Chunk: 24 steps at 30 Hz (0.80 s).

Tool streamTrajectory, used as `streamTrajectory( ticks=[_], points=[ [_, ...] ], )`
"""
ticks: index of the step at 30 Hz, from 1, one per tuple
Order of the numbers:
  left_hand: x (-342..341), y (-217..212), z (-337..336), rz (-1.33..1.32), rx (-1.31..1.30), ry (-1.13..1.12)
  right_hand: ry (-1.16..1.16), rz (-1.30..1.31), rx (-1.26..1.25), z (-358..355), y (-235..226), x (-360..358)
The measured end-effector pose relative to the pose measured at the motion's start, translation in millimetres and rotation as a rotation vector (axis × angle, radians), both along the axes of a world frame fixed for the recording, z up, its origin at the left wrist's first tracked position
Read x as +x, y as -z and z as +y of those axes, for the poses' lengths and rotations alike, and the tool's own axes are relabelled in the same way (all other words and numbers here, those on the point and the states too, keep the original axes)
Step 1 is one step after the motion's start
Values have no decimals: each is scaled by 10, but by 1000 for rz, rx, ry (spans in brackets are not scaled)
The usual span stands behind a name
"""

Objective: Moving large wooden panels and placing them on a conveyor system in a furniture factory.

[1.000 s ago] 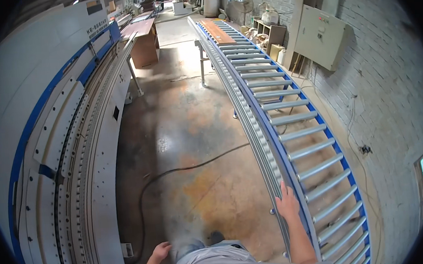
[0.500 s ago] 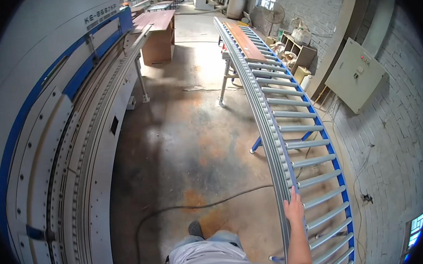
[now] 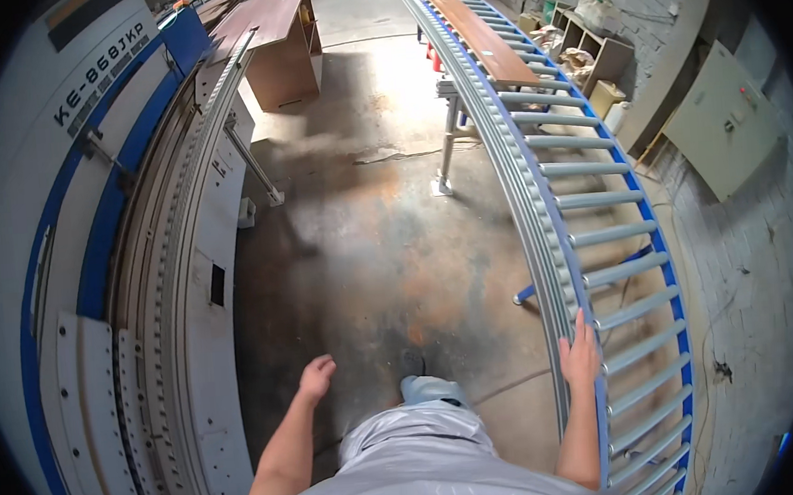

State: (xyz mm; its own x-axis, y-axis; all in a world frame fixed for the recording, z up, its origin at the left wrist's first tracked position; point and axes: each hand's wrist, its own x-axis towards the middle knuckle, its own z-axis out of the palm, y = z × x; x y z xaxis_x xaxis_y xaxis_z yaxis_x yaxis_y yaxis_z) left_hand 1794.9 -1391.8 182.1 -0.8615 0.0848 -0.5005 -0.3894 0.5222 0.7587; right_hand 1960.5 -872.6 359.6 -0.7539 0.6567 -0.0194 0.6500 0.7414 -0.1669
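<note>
My right hand [image 3: 580,354] lies with fingers stretched out along the near-side edge of the roller conveyor [image 3: 549,195], touching the rail with its row of small rollers. My left hand [image 3: 317,378] hangs in the air over the floor, between the conveyor and the long machine on the left. Its fingers are loosely curled, and I see nothing in them. Farther up the conveyor, a long reddish-brown wooden board [image 3: 483,39] rests flat on the rollers, well beyond my right hand.
A white and blue machine [image 3: 197,353] with a long roller rail runs along my left. Beyond it stands a wood-topped cabinet [image 3: 283,67]. A grey control box [image 3: 723,119] hangs on the brick wall at right. Conveyor legs [image 3: 446,161] and a cable cross the floor [image 3: 369,249].
I have moved forward along the aisle, so the board and cabinet appear nearer. My left hand has risen into fuller view. My right hand stays on the conveyor rail.
</note>
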Motion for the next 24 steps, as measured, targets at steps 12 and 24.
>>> streamTrajectory(
  ticks=[12, 24],
  points=[
    [-507, 848, -738, -618, 31, -344, -142, 104, -11, 969, 93, -4481],
    [-6832, 180, 572, 113, -224, 90, -439, 762, 92, 767, -1737, -8061]
  ],
)
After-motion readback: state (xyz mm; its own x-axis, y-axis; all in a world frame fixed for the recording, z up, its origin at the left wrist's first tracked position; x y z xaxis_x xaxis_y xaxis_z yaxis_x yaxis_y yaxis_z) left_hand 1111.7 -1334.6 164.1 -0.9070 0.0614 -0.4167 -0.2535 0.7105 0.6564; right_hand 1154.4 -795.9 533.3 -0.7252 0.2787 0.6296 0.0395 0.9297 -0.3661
